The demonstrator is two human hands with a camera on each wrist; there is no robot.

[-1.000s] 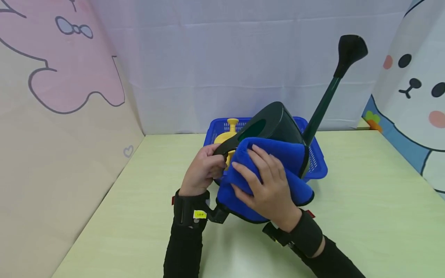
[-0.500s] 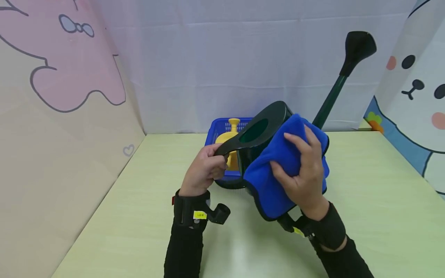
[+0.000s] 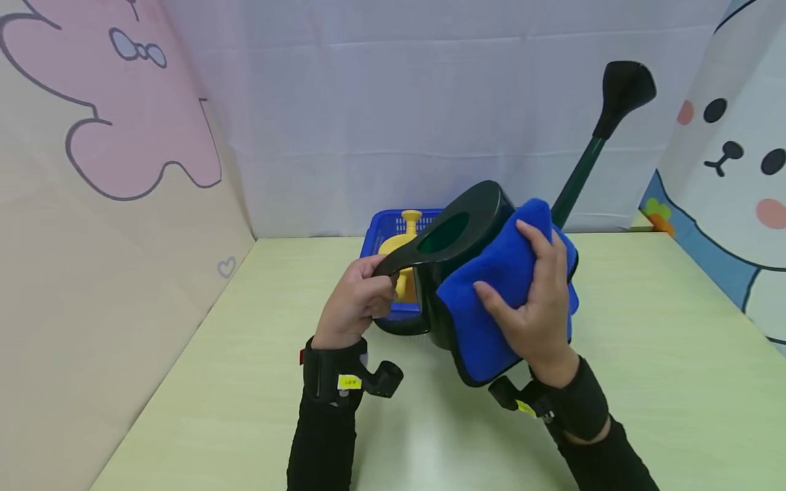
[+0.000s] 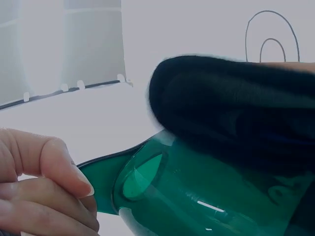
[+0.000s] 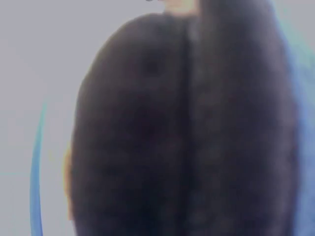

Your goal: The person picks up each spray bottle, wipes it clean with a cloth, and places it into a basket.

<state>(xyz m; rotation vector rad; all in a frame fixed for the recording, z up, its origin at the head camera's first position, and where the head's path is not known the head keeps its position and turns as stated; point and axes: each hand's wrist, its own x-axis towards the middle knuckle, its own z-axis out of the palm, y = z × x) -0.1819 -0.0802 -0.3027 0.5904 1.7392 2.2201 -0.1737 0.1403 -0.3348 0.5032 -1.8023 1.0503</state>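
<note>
In the head view a dark green watering can (image 3: 475, 204) is held tilted, its long spout pointing up to the right. My left hand (image 3: 353, 300) grips the can's handle at the left. With my right hand (image 3: 537, 307) I hold a blue cloth (image 3: 491, 334) with black edging against the can's side, thumb and fingers bent over it. The left wrist view has the translucent green can (image 4: 197, 196) close up, the fingers of my left hand (image 4: 44, 191) on its handle and a dark fold of cloth (image 4: 221, 98) above. Dark blurred cloth (image 5: 182, 132) fills most of the right wrist view.
Behind the can stands a blue plastic basket (image 3: 379, 228) with a yellow object (image 3: 399, 242) in it, mostly hidden. The pale green table (image 3: 245, 382) meets a white cloth backdrop (image 3: 368, 123) and printed side walls.
My right hand and the cloth have moved right along the can, from near the handle to the spout side, uncovering the can's body. The left hand keeps its grip on the handle.
</note>
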